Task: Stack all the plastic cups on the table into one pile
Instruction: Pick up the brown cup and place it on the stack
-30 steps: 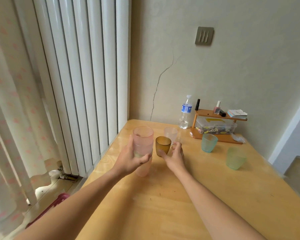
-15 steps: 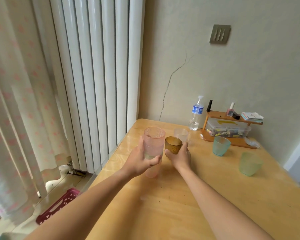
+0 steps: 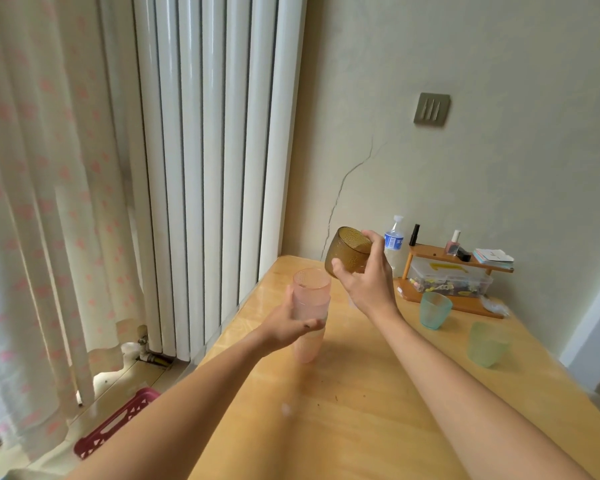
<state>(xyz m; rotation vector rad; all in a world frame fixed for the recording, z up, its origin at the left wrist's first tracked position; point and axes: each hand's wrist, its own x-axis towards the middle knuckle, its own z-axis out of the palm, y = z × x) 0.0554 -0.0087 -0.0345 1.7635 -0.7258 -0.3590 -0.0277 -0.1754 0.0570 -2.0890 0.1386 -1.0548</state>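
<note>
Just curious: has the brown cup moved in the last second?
Yes. The brown cup was standing on the table beside the pink stack; now the right hand holds it tilted above the stack's rim.

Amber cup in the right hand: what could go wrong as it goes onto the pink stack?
The amber cup is tilted, held in the right hand above and beside the pink stack; if not righted, it may catch the rim instead of nesting. The stack stands near the table edge, steadied only by the left hand, so a hard push could tip it toward the floor.
</note>
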